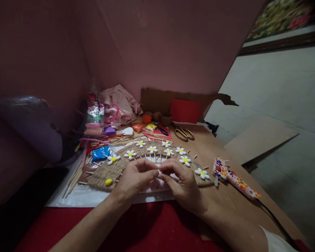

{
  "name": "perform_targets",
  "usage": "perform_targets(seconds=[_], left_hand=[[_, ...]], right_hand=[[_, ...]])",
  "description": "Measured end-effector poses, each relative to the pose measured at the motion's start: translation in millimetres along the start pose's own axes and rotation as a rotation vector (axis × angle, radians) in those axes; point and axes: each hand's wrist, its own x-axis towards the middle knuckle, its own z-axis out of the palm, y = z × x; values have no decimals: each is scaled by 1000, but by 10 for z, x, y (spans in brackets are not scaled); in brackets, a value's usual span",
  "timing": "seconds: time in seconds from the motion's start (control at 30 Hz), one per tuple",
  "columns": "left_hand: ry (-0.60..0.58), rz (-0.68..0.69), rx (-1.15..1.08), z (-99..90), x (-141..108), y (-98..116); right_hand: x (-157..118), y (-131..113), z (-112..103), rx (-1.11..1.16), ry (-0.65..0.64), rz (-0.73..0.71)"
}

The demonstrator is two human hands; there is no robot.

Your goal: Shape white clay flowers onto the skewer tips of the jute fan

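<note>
Left hand and right hand, fingertips meeting, pinch a small white piece over the inner gap of the twine arch. Looks like petal shaping; next move probably calls for light placement beside the lone yellow oval, left end.

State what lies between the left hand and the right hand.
The head view shows a small white piece pinched between the left hand and right hand, mostly hidden.

Fingers pinching white bit, daisies on twine arch, scissors
</note>
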Motion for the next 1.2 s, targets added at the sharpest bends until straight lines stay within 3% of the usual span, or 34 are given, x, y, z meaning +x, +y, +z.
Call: perform_targets(seconds=[0.2,0.4,0.6,0.77,0.87,1.03,1.1,1.2], left_hand=[[45,21,-32,49,9,7],[213,105,-158,-27,37,34],[53,35,-295,-49,48,-7],[4,23,-361,-31,42,-7],[3,33,-347,-35,44,-19],[-113,-18,-358,15,7,-63],[-168,-77,-389,48,-23,-57],[-132,-137,-414,76,-57,-21]], right_hand=[[5,-40,-3,124,-42,2],[35,-42,-15,554,18,299],[35,-14,16,502,73,397],[-4,-18,36,464,57,389],[-41,-24,33,419,26,311],[-70,-42,5,72,26,-79],[-71,-48,-2,-56,-35,-141],[-72,-55,-9,-112,-80,-163]])
